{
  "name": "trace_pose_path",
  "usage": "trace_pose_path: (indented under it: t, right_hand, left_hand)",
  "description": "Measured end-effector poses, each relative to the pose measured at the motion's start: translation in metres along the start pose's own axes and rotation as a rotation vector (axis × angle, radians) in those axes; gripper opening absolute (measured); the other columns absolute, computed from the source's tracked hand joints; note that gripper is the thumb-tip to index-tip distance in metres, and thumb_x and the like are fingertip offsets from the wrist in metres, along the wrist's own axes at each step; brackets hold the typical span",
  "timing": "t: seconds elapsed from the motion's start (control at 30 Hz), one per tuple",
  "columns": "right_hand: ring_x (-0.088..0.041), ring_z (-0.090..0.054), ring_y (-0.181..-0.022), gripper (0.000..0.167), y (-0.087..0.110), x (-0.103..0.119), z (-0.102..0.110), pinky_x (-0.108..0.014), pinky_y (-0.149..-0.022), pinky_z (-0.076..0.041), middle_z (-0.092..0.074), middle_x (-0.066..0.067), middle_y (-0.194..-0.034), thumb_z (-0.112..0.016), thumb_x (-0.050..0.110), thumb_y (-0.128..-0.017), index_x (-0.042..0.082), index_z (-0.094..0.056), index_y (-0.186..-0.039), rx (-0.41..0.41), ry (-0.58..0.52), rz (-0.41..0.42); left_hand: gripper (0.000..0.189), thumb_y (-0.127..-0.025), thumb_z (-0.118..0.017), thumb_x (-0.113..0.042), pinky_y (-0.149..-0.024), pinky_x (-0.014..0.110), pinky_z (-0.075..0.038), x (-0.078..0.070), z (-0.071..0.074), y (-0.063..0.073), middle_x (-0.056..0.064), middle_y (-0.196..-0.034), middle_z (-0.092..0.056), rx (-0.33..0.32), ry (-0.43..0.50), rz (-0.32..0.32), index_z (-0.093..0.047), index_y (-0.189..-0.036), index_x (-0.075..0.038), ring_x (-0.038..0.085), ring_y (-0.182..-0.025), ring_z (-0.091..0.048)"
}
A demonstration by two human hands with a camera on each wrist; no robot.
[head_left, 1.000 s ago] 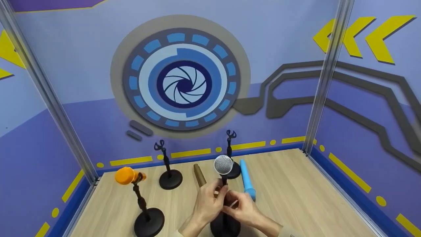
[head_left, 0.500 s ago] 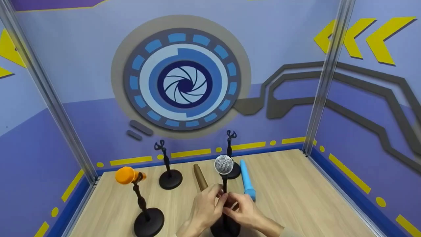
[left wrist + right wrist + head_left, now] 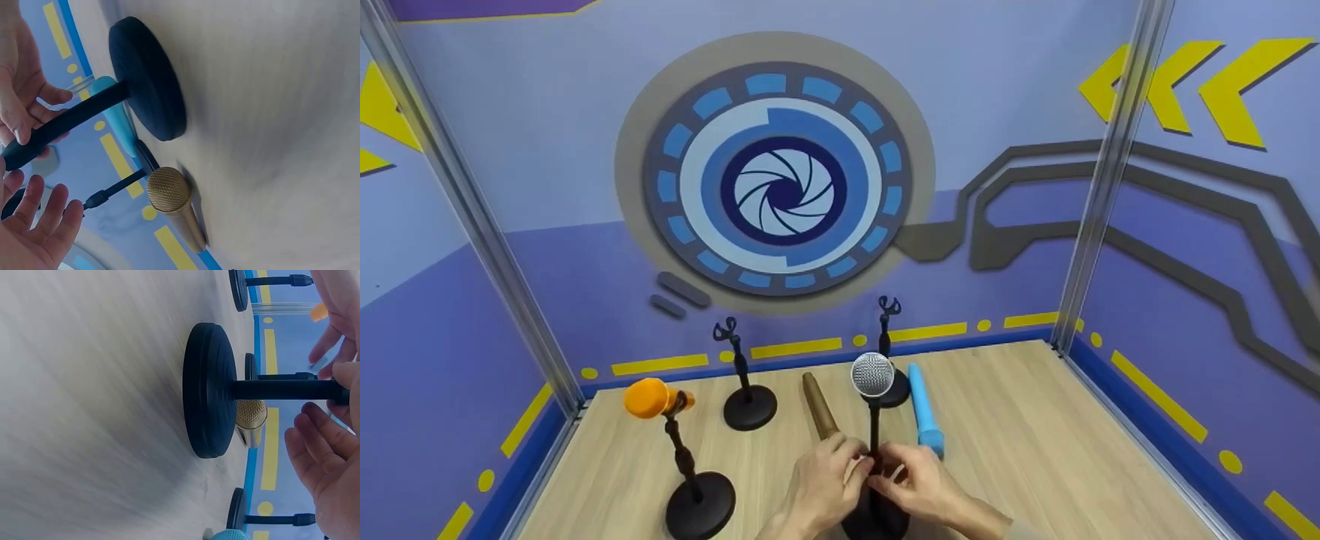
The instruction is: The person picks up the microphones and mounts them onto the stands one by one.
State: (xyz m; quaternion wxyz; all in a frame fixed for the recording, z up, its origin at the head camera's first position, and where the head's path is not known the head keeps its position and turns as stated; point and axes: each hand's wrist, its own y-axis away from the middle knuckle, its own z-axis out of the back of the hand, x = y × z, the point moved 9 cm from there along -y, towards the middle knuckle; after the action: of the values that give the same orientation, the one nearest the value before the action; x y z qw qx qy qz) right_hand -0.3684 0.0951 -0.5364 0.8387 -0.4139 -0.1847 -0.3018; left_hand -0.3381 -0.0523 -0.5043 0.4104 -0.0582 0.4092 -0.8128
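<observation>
- Front stand (image 3: 874, 426): upright near the desk's (image 3: 1035, 450) front edge, topped by a silver-headed microphone (image 3: 872, 375).
- Left hand (image 3: 826, 480) and right hand (image 3: 921, 484): each pinches the front stand partway up.
- Gold-brown microphone (image 3: 818, 405): lying behind the left hand.
- Blue microphone (image 3: 924, 412): lying beyond the right hand.
- Left stand (image 3: 742, 373) and right stand (image 3: 885, 341): near the back edge, the right one partly hidden.
- Orange microphone (image 3: 647, 398): on its stand (image 3: 684, 459), towards the front-left corner.

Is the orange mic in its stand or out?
In: the orange mic sits in the clip atop its stand, raised above the table.
</observation>
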Motion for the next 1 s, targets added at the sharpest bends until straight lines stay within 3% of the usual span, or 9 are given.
trace_pose_path:
  t: [0.1, 0.23, 0.33, 0.43, 0.73, 1.0]
  right_hand:
    - [-0.003, -0.074, -0.077, 0.015, 0.003, 0.006, 0.002, -0.020, -0.064, -0.060, -0.082, 0.002, -0.091, -0.085, 0.016, -0.094, 0.020, -0.076, -0.105, -0.023, 0.088, 0.085]
    - [-0.009, -0.074, -0.077, 0.018, 0.009, 0.011, 0.003, -0.015, -0.069, -0.055, -0.079, 0.004, -0.089, -0.088, 0.017, -0.092, 0.018, -0.074, -0.103, -0.043, 0.226, 0.169]
    - [-0.009, -0.071, -0.079, 0.020, 0.013, 0.009, 0.001, -0.017, -0.071, -0.053, -0.077, 0.003, -0.088, -0.089, 0.018, -0.091, 0.017, -0.072, -0.102, -0.029, 0.309, 0.174]
    - [-0.009, -0.070, -0.081, 0.021, 0.016, 0.006, -0.002, -0.020, -0.071, -0.054, -0.076, 0.003, -0.090, -0.089, 0.020, -0.091, 0.017, -0.073, -0.104, -0.005, 0.387, 0.157]
    - [-0.012, -0.071, -0.082, 0.019, 0.021, 0.001, -0.015, -0.024, -0.067, -0.052, -0.073, 0.005, -0.092, -0.083, 0.030, -0.100, 0.020, -0.076, -0.114, 0.104, 0.525, 0.129]
    - [-0.014, -0.072, -0.086, 0.026, 0.023, -0.003, -0.026, -0.027, -0.069, -0.055, -0.072, 0.003, -0.098, -0.081, 0.033, -0.102, 0.017, -0.077, -0.122, 0.177, 0.536, 0.108]
  left_hand:
    - [0.014, -0.109, -0.071, -0.034, -0.063, 0.022, -0.049, 0.002, -0.007, 0.006, -0.004, -0.095, -0.068, 0.075, -0.033, 0.002, -0.075, -0.108, -0.021, 0.010, -0.078, -0.063]
    - [0.025, -0.111, -0.067, -0.041, -0.066, 0.027, -0.049, 0.007, -0.023, 0.014, -0.002, -0.101, -0.068, 0.236, -0.060, 0.038, -0.075, -0.119, -0.018, 0.014, -0.085, -0.061]
    - [0.033, -0.112, -0.064, -0.046, -0.068, 0.030, -0.051, 0.011, -0.035, 0.020, 0.000, -0.105, -0.068, 0.347, -0.094, 0.072, -0.074, -0.124, -0.017, 0.017, -0.090, -0.060]
    - [0.035, -0.112, -0.063, -0.049, -0.069, 0.032, -0.052, 0.014, -0.043, 0.024, 0.002, -0.107, -0.066, 0.412, -0.155, 0.081, -0.072, -0.124, -0.017, 0.019, -0.094, -0.059]
    - [0.036, -0.105, -0.073, -0.049, -0.070, 0.037, -0.052, 0.018, -0.062, 0.037, 0.007, -0.110, -0.066, 0.465, -0.321, 0.049, -0.072, -0.126, -0.020, 0.025, -0.099, -0.061]
    - [0.036, -0.101, -0.079, -0.047, -0.066, 0.034, -0.049, 0.017, -0.073, 0.042, 0.006, -0.106, -0.066, 0.470, -0.399, 0.021, -0.074, -0.127, -0.023, 0.023, -0.092, -0.059]
